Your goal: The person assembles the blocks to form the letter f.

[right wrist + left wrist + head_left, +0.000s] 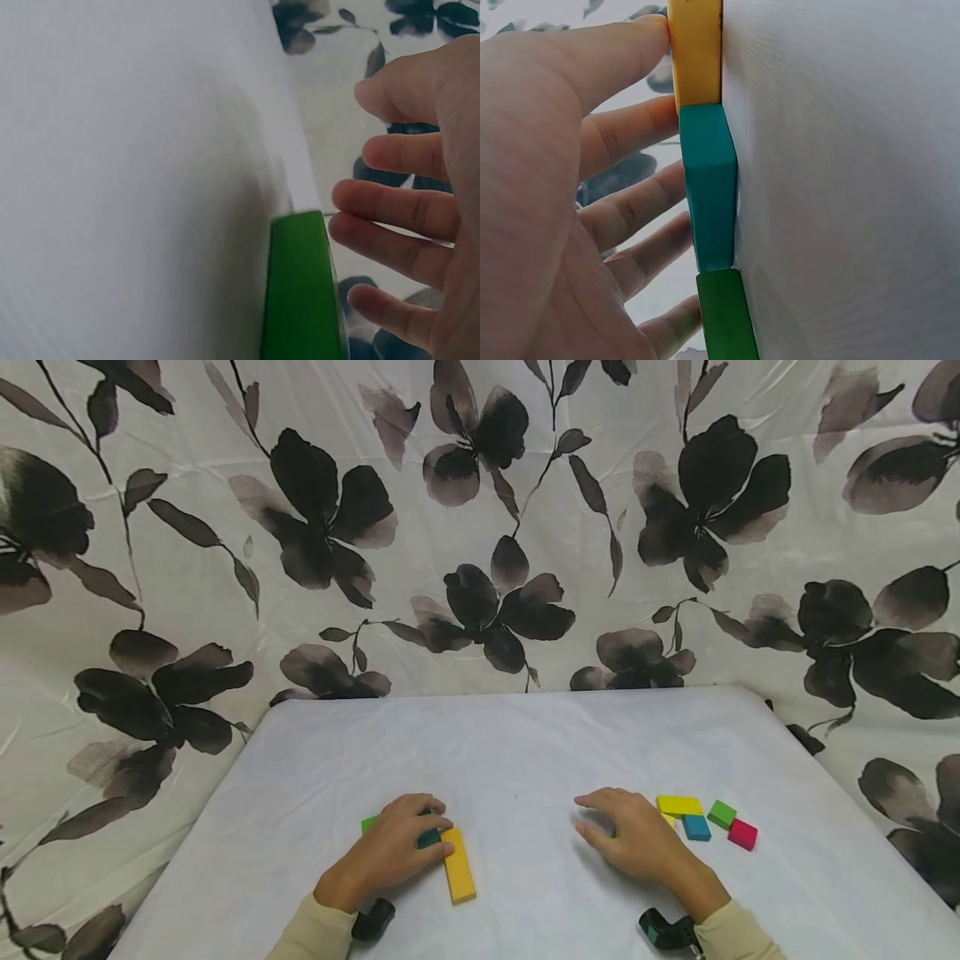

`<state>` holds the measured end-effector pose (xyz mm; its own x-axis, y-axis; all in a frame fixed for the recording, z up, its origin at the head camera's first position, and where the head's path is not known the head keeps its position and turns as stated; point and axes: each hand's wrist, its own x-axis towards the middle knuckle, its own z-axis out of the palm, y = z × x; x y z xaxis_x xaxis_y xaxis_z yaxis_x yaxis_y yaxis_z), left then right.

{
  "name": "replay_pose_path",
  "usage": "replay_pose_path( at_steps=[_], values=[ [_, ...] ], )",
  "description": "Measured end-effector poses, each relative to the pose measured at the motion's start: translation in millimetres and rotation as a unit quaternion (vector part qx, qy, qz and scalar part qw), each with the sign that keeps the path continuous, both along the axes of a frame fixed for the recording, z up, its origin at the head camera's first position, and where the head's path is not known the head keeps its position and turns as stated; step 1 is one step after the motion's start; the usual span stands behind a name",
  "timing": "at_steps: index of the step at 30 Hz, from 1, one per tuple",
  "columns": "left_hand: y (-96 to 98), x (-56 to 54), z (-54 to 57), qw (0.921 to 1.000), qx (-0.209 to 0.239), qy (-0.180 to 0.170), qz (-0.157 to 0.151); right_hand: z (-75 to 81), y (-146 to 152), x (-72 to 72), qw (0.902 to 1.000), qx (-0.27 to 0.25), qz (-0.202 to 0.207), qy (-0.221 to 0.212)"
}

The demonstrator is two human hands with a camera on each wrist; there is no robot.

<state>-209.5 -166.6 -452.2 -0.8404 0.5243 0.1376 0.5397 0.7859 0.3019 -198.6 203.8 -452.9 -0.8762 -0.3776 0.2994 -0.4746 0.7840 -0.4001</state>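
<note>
Fingers of the left hand (393, 847) lie spread and mostly straight over a row of blocks on the white table (525, 752): thumb at the orange-yellow block (461, 868), the others reaching along the teal block (711, 195) and the green end block (729, 319). In the left wrist view these three follow one another end to end, with little or no gap. The right hand (637, 839) is held wide, thumb well apart from the fingers, pinching nothing; a long green block (304, 292) lies beside its fingertips — whether they touch it, I cannot tell. Just past that hand sit a yellow block (678, 806), a blue block (696, 828), a small green block (722, 814) and a red block (742, 835). The likeliest trouble, I judge, is on the left: uneven pressure from thumb or fingers could swing the orange-yellow block away and open the joint with the teal one. On the right, a hasty close could push the long green block instead of catching it, and a careless sweep of the wrist might scatter the group beside it.
</note>
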Motion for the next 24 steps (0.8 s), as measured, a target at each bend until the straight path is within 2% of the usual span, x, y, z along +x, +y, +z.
replay_pose_path(
  at_steps=[6,12,18,24],
  values=[
    [1.3,0.3,-2.8,1.0,0.001,0.005,0.004,-0.6,-15,2.0,0.9989,-0.018,0.041,0.013],
    [3.2,1.1,-5.4,0.9999,-0.003,0.003,0.014,-2.3,-31,4.2,0.9973,-0.012,0.069,-0.02],
    [3.0,2.8,-4.4,0.9999,0.005,0.008,0.011,-3.4,-48,6.9,0.9948,-0.012,0.093,-0.041],
    [3.1,4.3,-3.8,0.9995,0.021,0.021,-0.007,-3.8,-65,10.5,0.9903,-0.019,0.132,-0.039]
  ],
)
